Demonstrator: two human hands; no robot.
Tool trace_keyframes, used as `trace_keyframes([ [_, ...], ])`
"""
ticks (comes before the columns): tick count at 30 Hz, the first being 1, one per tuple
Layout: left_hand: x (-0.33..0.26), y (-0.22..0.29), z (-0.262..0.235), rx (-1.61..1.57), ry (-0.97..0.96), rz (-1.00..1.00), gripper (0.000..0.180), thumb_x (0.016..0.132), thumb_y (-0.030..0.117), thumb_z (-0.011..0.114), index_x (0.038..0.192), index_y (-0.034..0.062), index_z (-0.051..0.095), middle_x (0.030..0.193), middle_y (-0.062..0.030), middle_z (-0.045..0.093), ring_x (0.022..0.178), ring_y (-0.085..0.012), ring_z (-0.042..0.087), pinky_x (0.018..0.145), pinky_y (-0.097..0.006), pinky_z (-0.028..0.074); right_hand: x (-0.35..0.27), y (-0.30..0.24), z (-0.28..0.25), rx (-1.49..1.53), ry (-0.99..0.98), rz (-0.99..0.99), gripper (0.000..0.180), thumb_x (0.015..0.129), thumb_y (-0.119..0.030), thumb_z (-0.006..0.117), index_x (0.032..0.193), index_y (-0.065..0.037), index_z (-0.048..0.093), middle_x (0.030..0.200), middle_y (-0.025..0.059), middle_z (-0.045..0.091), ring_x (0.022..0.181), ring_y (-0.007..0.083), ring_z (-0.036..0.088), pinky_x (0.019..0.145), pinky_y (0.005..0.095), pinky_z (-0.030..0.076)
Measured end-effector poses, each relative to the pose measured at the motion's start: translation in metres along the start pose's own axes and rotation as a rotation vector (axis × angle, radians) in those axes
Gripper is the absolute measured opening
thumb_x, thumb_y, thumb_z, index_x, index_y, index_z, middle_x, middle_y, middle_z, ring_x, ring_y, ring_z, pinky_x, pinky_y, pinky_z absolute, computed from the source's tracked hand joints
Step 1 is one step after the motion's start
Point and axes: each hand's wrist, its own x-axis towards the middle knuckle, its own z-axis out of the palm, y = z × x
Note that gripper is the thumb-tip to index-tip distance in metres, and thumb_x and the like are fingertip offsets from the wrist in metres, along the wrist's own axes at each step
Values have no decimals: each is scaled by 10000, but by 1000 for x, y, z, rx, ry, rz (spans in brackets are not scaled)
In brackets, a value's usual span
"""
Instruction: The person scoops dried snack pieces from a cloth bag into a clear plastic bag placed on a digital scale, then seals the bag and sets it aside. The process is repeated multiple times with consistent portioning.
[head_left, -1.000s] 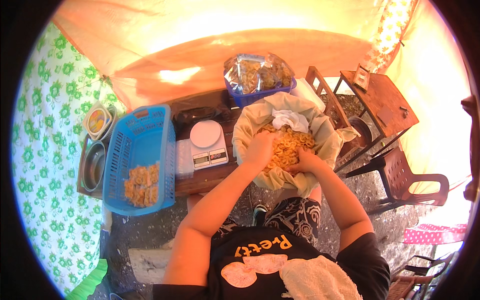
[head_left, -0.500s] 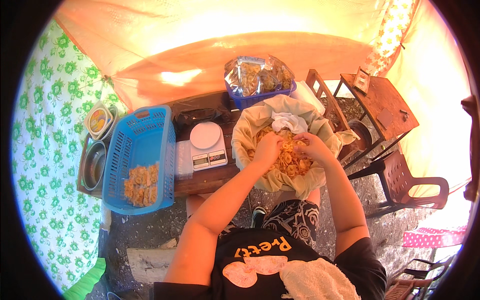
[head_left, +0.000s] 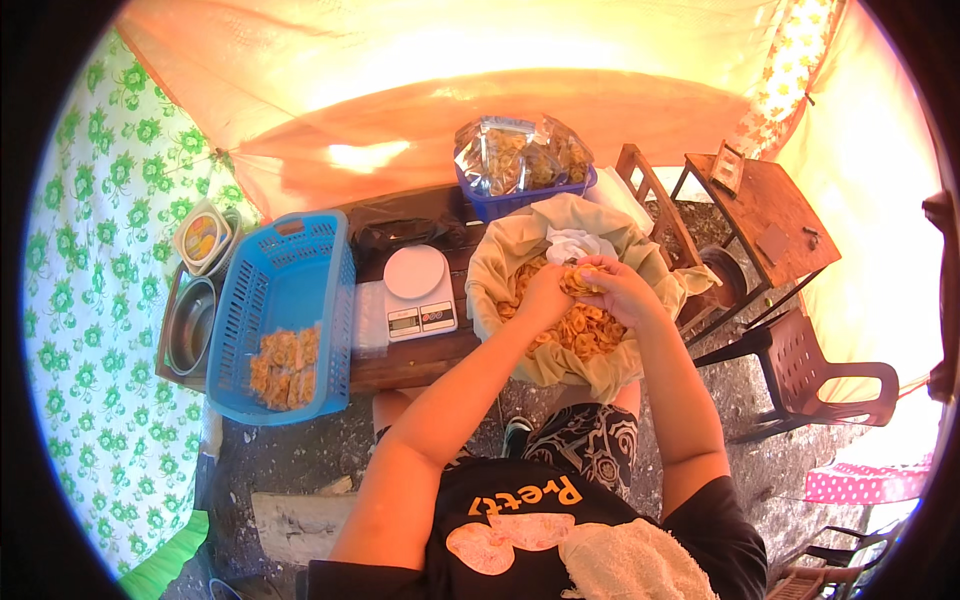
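Observation:
Above a cloth-lined basket [head_left: 490, 232] of thin golden chips [head_left: 585, 332], which look like banana chips, my two hands come together. My left hand [head_left: 543, 300] has its fingers closed at the left side of a small clump of chips [head_left: 577, 281]; whether a clear bag surrounds it cannot be made out. From the other side my right hand [head_left: 624, 292] pinches the same clump with thumb and fingers. Just beyond them a crumpled white cloth or plastic [head_left: 580, 244] lies on the chips.
Left of the lined basket is a white kitchen scale [head_left: 418, 290] beside clear plastic bags [head_left: 369, 318]. A blue crate [head_left: 285, 236] holds small packs of chips [head_left: 286, 366]. Behind stands a blue basket [head_left: 510, 206] of filled pouches. A brown chair [head_left: 800, 360] is at right.
My right hand has lifted from the chips and moved up and left to meet my left hand. A clump of chips now shows between them.

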Motion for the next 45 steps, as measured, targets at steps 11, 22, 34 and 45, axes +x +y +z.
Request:
trace_keyframes([
  [11,2,19,-4,-28,-75,-139,391,706,84,691,1092,38,660,1043,-181,653,929,-307,644,792,-368,496,-4,-24,-10,-107,-32,142,267,876,-48,601,1134,-6,545,1110,78,557,988,166,587,845,331,546],
  [22,10,29,-11,-60,-139,-185,462,699,75,688,1153,19,623,1136,-181,612,1017,-298,615,843,-369,480,-3,-13,3,-875,242,-98,457,765,-56,712,1191,-20,548,986,117,604,756,171,650,620,284,560],
  [34,32,29,-34,-234,-147,-238,392,780,28,578,1169,9,621,1016,-79,654,777,-117,597,644,-264,486,8,-12,-27,-967,339,-441,337,806,-23,589,1142,-37,582,943,109,610,804,228,634,725,328,516],
  [45,41,37,-162,-113,-95,-160,417,759,-3,529,1155,34,653,1082,-52,659,760,-98,558,696,-254,480,12,44,-20,-1544,36,135,601,780,-347,689,1285,-71,517,1230,199,542,1096,333,563,896,415,465],
])
